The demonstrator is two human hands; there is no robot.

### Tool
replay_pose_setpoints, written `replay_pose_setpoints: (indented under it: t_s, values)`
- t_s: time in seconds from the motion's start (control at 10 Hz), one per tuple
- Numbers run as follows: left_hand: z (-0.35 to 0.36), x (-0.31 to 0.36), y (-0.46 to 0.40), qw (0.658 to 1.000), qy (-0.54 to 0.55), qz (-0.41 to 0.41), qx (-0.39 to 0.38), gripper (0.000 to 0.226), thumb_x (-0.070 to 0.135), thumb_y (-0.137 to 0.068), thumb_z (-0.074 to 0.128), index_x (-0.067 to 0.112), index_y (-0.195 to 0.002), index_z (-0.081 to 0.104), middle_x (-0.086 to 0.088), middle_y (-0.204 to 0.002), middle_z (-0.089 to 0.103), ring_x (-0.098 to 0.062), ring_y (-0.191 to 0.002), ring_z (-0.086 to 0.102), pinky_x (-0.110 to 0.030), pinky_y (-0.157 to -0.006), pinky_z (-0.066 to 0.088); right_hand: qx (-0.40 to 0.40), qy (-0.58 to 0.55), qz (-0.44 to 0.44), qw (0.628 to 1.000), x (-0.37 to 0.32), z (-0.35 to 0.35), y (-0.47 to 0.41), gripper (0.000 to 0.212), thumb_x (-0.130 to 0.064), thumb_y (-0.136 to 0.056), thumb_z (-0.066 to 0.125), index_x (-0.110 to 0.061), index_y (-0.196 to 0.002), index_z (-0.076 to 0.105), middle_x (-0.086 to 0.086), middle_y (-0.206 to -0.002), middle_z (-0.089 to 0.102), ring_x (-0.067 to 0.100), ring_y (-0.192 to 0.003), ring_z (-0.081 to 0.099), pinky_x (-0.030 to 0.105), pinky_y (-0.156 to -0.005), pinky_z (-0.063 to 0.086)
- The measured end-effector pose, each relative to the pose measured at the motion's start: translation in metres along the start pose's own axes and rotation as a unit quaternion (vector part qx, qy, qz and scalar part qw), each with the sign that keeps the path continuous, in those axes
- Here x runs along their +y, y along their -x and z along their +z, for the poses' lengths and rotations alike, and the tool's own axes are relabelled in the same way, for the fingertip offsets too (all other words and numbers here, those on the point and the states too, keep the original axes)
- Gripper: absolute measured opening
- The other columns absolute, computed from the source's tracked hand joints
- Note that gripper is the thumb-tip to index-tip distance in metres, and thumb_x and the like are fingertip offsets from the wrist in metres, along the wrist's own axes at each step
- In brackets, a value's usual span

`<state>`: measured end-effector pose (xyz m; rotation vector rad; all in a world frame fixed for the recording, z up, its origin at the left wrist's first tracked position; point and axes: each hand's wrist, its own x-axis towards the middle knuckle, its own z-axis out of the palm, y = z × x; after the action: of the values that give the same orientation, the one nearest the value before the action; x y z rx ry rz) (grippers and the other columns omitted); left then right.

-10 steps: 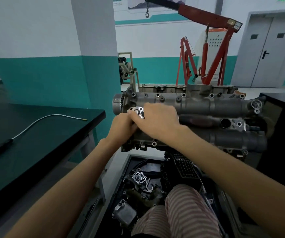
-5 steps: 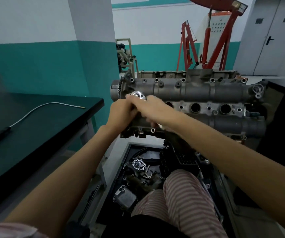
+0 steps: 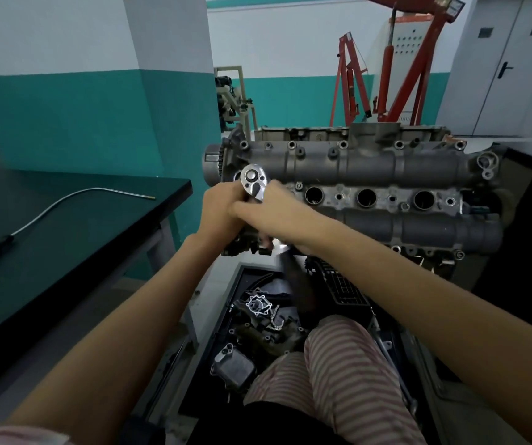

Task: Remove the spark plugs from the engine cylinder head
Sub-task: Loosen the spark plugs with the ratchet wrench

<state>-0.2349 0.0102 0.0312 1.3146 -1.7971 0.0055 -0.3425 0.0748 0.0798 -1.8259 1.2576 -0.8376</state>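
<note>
The grey engine cylinder head (image 3: 373,168) stands in front of me with three open spark plug wells (image 3: 366,197) in a row. At its left end a chrome ratchet wrench (image 3: 253,184) stands over the leftmost well, its head up and its dark handle (image 3: 300,284) slanting down toward me, blurred. My left hand (image 3: 216,213) grips the ratchet just below its head. My right hand (image 3: 271,213) crosses over and wraps the wrench shaft beside it. The spark plug itself is hidden.
A dark green bench (image 3: 65,239) at the left carries a flexible pickup tool (image 3: 75,195). Below the head a black tray (image 3: 264,329) holds several engine parts. A red engine crane (image 3: 399,65) stands behind. My striped trouser leg (image 3: 348,374) is near the tray.
The ratchet handle has swung down toward me and the ratchet head now stands clear above both hands. My right hand has slid off the wells, uncovering them. The camera has tilted down.
</note>
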Motion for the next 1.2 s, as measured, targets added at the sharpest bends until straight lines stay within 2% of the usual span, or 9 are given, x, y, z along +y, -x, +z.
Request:
replay_pose_setpoints:
  t_s: [0.1,0.2,0.4,0.5,0.6,0.7,0.8,1.0,1.2]
  values:
    - [-0.001,-0.002,-0.001,0.996,0.055,-0.063,-0.033,0.023,0.019,-0.077,0.040,0.007,-0.069,0.056,-0.013,-0.068,0.065,-0.027,-0.067,0.062,-0.043,-0.064,0.047,-0.094,-0.300,0.091,0.945,-0.001,0.012,0.003,0.010,-0.009,-0.090,0.044,-0.007,-0.080,0.044,0.007,-0.062,0.042,0.016,-0.049,0.045,0.030,-0.055,0.048]
    - [-0.001,-0.005,-0.004,0.997,-0.071,0.034,-0.001,0.025,0.020,-0.082,0.053,-0.001,-0.088,0.065,-0.018,-0.087,0.068,-0.035,-0.083,0.062,-0.040,-0.065,0.042,0.003,0.168,-0.012,0.986,0.002,-0.005,-0.002,0.021,-0.012,-0.087,0.046,-0.009,-0.066,0.046,0.003,-0.052,0.049,0.018,-0.054,0.051,0.025,-0.055,0.044]
    - [0.004,-0.006,-0.004,0.990,-0.097,0.087,0.056,0.026,0.020,-0.085,0.062,0.002,-0.067,0.058,-0.018,-0.061,0.062,-0.034,-0.056,0.057,-0.026,-0.048,0.019,0.233,0.612,-0.083,0.751,-0.012,-0.023,-0.005,0.019,-0.012,-0.084,0.058,-0.010,-0.103,0.053,0.010,-0.102,0.056,0.026,-0.095,0.050,0.033,-0.072,0.030]
    - [0.001,-0.001,-0.002,0.994,-0.074,0.068,0.036,0.030,0.016,-0.075,0.052,0.012,-0.049,0.037,-0.019,-0.048,0.052,-0.028,-0.042,0.043,-0.021,-0.046,0.012,0.173,0.487,-0.057,0.854,0.002,-0.008,-0.001,0.038,-0.027,-0.083,0.062,-0.006,-0.111,0.045,0.010,-0.108,0.057,0.024,-0.096,0.055,0.028,-0.070,0.033]
    - [0.002,-0.002,-0.007,0.996,0.017,-0.082,-0.007,0.035,0.010,-0.080,0.051,0.020,-0.050,0.036,-0.004,-0.049,0.047,-0.019,-0.047,0.041,-0.028,-0.044,0.032,-0.080,-0.093,0.063,0.990,-0.004,0.003,0.006,0.021,-0.016,-0.086,0.060,-0.001,-0.097,0.051,0.012,-0.084,0.057,0.016,-0.066,0.053,0.025,-0.062,0.048]
    - [-0.001,-0.005,-0.008,0.995,-0.029,-0.081,-0.046,0.020,0.007,-0.085,0.050,0.008,-0.066,0.056,-0.013,-0.070,0.064,-0.025,-0.066,0.058,-0.033,-0.065,0.049,-0.131,-0.328,0.114,0.928,-0.003,0.005,0.005,0.020,-0.001,-0.089,0.051,-0.008,-0.071,0.047,0.006,-0.061,0.044,0.013,-0.053,0.043,0.027,-0.062,0.047]
    - [-0.002,-0.002,-0.003,0.992,-0.104,0.072,0.006,0.029,0.024,-0.082,0.053,-0.001,-0.083,0.067,-0.020,-0.080,0.067,-0.034,-0.075,0.061,-0.035,-0.061,0.040,-0.001,0.293,-0.019,0.956,-0.004,-0.020,-0.002,0.027,-0.014,-0.089,0.051,-0.012,-0.064,0.041,0.002,-0.064,0.047,0.012,-0.053,0.044,0.020,-0.052,0.037]
    - [0.001,-0.006,-0.005,0.986,-0.117,0.112,0.028,0.021,0.013,-0.085,0.061,0.002,-0.068,0.058,-0.020,-0.066,0.063,-0.037,-0.060,0.058,-0.027,-0.051,0.022,0.223,0.584,-0.131,0.769,-0.008,-0.020,-0.007,0.015,-0.018,-0.086,0.053,-0.014,-0.100,0.050,0.006,-0.098,0.057,0.025,-0.093,0.050,0.035,-0.081,0.033]
    - [0.001,-0.003,-0.009,0.995,0.002,-0.089,-0.054,0.034,0.001,-0.088,0.048,0.015,-0.057,0.046,-0.001,-0.052,0.057,-0.016,-0.059,0.056,-0.025,-0.048,0.038,-0.088,-0.141,0.075,0.983,-0.003,0.013,0.007,0.016,-0.011,-0.086,0.046,-0.002,-0.100,0.048,0.009,-0.080,0.061,0.016,-0.066,0.061,0.021,-0.055,0.052]
